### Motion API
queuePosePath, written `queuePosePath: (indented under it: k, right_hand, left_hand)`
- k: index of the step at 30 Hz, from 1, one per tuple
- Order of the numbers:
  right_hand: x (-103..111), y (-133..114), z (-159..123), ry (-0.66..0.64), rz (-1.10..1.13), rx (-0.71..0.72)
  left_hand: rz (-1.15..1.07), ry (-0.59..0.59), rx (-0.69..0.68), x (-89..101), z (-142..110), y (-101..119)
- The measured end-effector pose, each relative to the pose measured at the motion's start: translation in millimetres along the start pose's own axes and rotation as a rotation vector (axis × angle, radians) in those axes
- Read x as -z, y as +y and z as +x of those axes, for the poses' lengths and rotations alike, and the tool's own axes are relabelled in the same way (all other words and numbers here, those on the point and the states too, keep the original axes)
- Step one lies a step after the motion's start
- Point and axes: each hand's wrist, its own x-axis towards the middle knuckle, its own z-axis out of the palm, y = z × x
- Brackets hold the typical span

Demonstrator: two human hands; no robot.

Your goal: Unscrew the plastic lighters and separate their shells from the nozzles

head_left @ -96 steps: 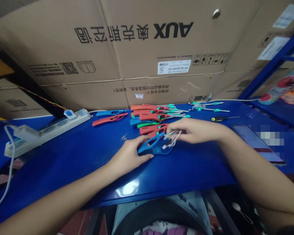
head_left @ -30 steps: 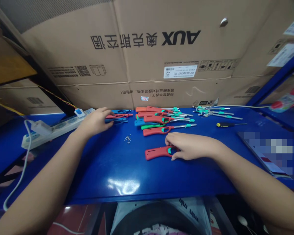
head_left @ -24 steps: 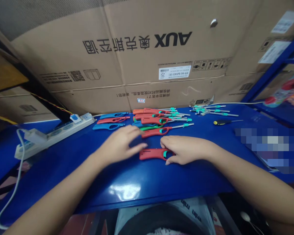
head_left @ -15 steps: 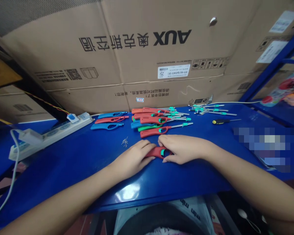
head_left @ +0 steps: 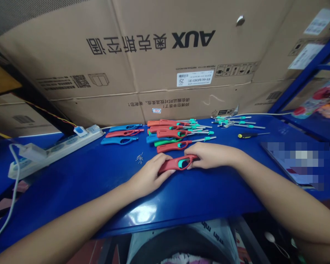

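Between my hands is a red plastic lighter body (head_left: 172, 165) with a teal trigger, and it has no metal nozzle at its front end. My left hand (head_left: 151, 173) grips its far-left half, fingers curled over the top. My right hand (head_left: 211, 155) holds the other end near the trigger. Just beyond them lies a finished-looking red lighter (head_left: 172, 146) with a long metal nozzle, apart from both hands. A small heap of metal pins (head_left: 139, 158) sits left of my left hand.
The blue worktop (head_left: 79, 172) holds several red, blue and green lighters (head_left: 165, 132), three at the left, plus teal-tipped metal nozzles (head_left: 239, 123) and a black-yellow screwdriver (head_left: 246, 135). A power strip (head_left: 55, 145) lies at left. Cardboard boxes (head_left: 154, 62) stand behind.
The red lighter body has swung from lying nearly level to slanting up toward the right, and it sits higher on the worktop. Both hands have shifted with it, and my left hand has taken hold.
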Motion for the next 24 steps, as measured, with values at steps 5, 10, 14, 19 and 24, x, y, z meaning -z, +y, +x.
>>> queuePosePath:
  k: [5,10,14,19,24]
  right_hand:
    - [-1,15,6,0.068,0.201,0.103]
    - [-3,20,12,0.228,0.182,0.203]
    - [-2,18,12,0.315,0.111,0.237]
    - [-5,13,11,0.388,0.092,0.284]
    - [1,12,6,0.454,0.056,0.370]
  left_hand:
    - [-0.085,0.036,0.031,-1.6,0,-3]
    - [-0.311,0.165,0.105,-1.9,2,-7]
    - [-0.478,0.297,0.123,1.0,4,-11]
    - [-0.207,0.242,0.189,0.9,3,-11]
    - [-0.130,0.187,0.083,2.6,7,-10]
